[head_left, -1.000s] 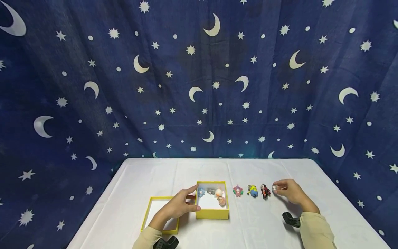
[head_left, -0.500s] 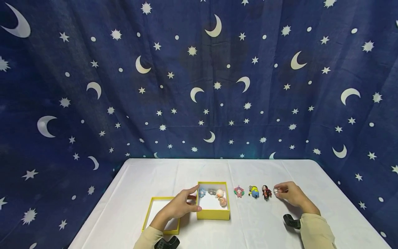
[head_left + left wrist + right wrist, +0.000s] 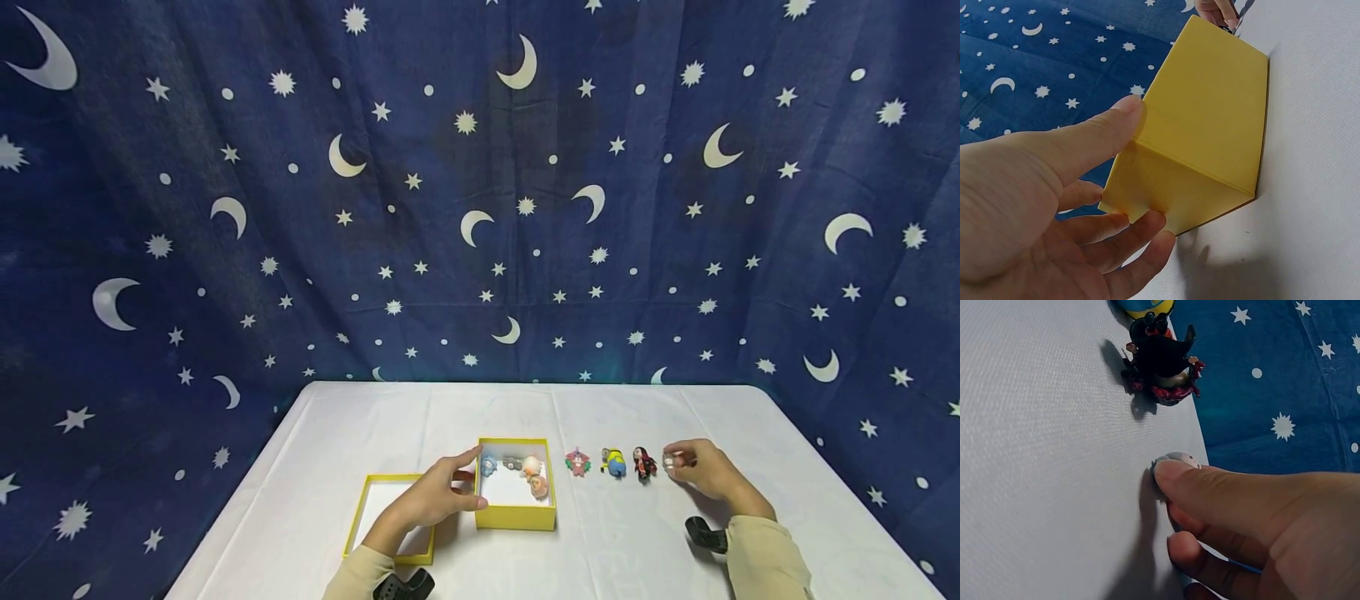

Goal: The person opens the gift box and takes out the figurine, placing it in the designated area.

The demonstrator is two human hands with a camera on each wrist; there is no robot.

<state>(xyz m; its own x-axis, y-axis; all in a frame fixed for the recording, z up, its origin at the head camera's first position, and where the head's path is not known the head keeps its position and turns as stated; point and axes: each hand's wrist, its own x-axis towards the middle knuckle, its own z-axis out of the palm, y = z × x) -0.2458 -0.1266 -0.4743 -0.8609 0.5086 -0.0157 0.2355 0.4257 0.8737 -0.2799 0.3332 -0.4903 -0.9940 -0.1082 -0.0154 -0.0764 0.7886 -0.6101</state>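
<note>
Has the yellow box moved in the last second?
No. Judged against the table in the head view, the box shows no visible shift either way; the left hand grips it.

Probably a makeshift indoor set, starry blue drapes (image 3: pixel 420 221), white-covered table (image 3: pixel 615 542)

Behind the left hand (image 3: pixel 431 497), past a bare wrist, a plain beige sleeve (image 3: pixel 356 575) begins. A matching beige sleeve (image 3: pixel 767 560), lightly creased, lies behind the right hand (image 3: pixel 703 469). At each cuff's inner side sits a black device: the one behind the left hand (image 3: pixel 403 586) looks angular, the one behind the right (image 3: pixel 706 534) rounded and curved.
</note>
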